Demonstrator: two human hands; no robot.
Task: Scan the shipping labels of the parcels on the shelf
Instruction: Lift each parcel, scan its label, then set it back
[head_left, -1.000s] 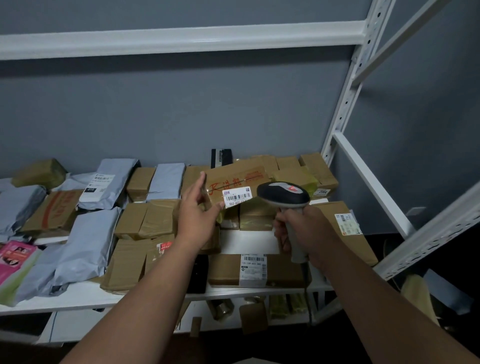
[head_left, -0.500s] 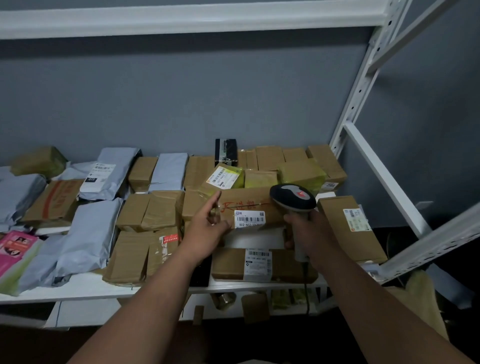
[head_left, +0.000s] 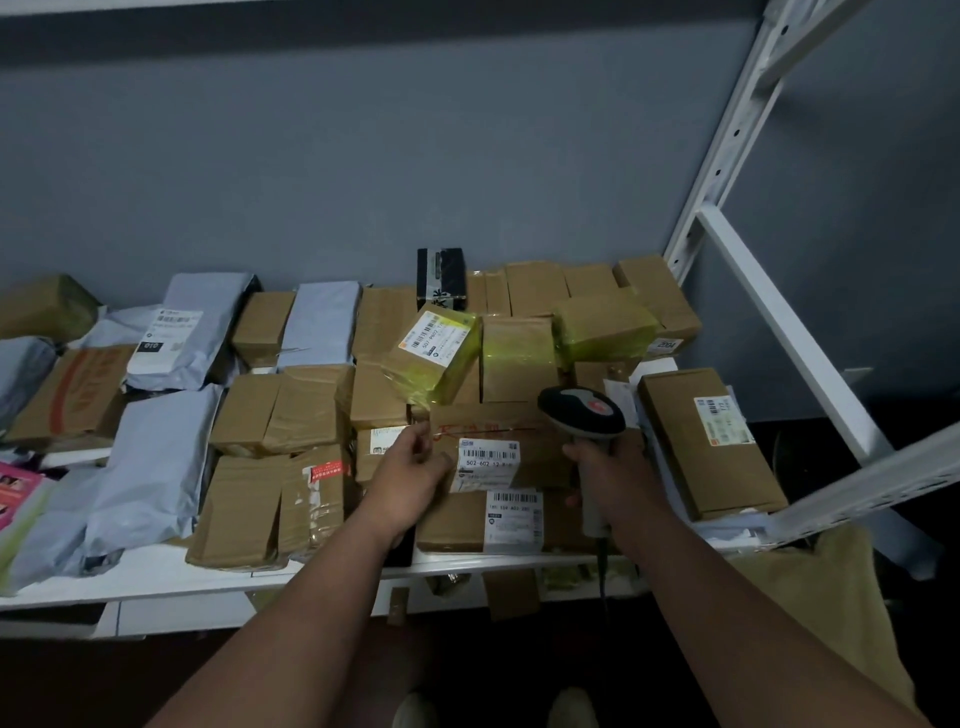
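A right hand (head_left: 610, 470) is gripping the handle of a barcode scanner (head_left: 581, 413), its head hovering over a brown carton (head_left: 540, 441) lying flat on the shelf (head_left: 311, 571), while the left hand (head_left: 410, 475) is resting loose-fingered on the carton's left end, beside its white shipping label (head_left: 488, 457); the job is looking far from finished, with dozens of parcels, among them a yellow-taped box (head_left: 431, 353), waiting around it
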